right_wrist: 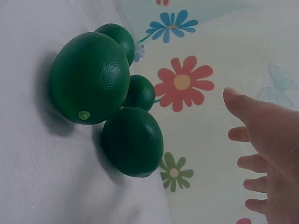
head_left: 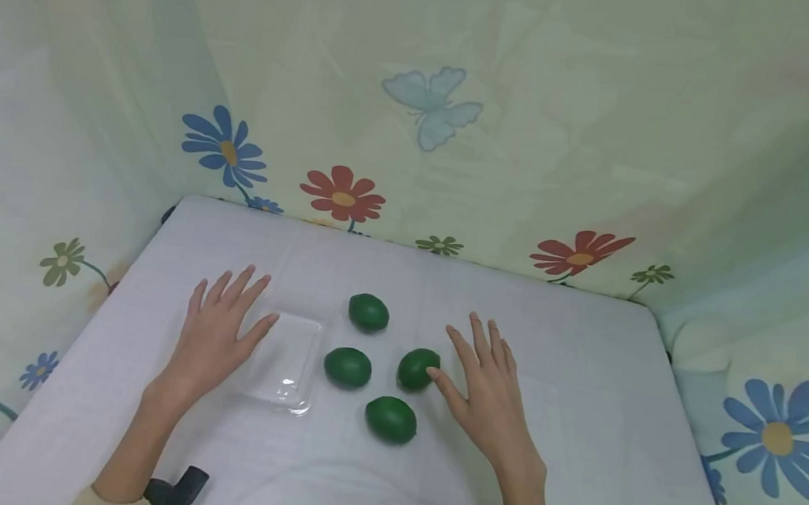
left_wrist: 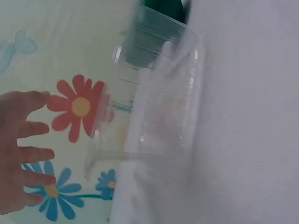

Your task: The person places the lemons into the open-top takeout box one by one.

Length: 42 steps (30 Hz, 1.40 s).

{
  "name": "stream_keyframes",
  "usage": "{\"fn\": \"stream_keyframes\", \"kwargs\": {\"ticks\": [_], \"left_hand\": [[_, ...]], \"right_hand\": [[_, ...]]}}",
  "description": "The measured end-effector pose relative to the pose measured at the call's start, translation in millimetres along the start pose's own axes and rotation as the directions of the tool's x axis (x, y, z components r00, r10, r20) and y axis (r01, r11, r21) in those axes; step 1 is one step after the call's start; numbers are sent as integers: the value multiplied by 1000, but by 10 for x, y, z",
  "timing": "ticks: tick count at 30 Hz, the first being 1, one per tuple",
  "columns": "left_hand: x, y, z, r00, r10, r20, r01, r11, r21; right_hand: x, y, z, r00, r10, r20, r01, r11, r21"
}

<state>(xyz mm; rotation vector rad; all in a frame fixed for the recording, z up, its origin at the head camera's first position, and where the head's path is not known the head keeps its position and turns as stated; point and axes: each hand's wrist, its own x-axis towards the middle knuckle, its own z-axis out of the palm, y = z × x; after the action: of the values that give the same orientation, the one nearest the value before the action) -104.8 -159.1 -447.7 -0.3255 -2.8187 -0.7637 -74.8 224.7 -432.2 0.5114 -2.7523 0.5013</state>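
Observation:
Several green limes lie loosely grouped on the white table. The back lime (head_left: 368,313) is farthest away, the left lime (head_left: 347,367) lies beside a clear plastic box (left_wrist: 163,126), and the front lime (head_left: 391,420) is nearest me. My right hand (head_left: 484,393) hovers with spread fingers to the right of the group, its thumb tip overlapping the right lime (head_left: 416,369) in the head view. Left of the box, my left hand (head_left: 213,339) is held with fingers spread and nothing in it. In the right wrist view the right hand's palm holds nothing.
The white-covered table (head_left: 600,438) ends at the back against a curtain (head_left: 535,135) printed with flowers and a butterfly. Curtain also hangs along the left and right sides. Black wrist mounts (head_left: 178,490) show at both forearms.

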Motion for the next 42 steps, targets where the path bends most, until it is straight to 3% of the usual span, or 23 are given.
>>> {"fn": "stream_keyframes", "kwargs": {"ticks": [3,5,9,13,16,21,28,35,42], "left_hand": [[0,-70,17,995,-94,36,97,992,-81],[-15,-116,30,983,-168,77,178,975,-136],[-65,-214,81,938,-295,183,335,908,-252],[-95,-310,166,900,-336,277,420,838,-348],[-99,-362,220,892,-328,311,434,816,-383],[-84,-419,276,894,-312,322,433,787,-440],[-71,-433,287,883,-325,338,463,713,-526],[-75,-404,271,876,-348,335,480,702,-526],[-62,-396,274,870,-356,341,491,693,-529]], "right_hand": [[-3,3,-7,1000,-5,-17,5,1000,0],[-6,5,-8,1000,-10,-27,10,1000,-5],[-12,9,-13,999,-22,-47,22,1000,-11],[-18,15,-12,997,-34,-62,34,999,-9],[-24,20,-4,998,-32,-63,32,999,-4],[-36,17,14,998,-20,-55,20,1000,2],[-66,-27,12,996,-31,-86,33,999,17],[-212,-151,-8,994,-99,-52,103,993,65],[-388,-290,208,982,-182,43,177,978,115]]}}
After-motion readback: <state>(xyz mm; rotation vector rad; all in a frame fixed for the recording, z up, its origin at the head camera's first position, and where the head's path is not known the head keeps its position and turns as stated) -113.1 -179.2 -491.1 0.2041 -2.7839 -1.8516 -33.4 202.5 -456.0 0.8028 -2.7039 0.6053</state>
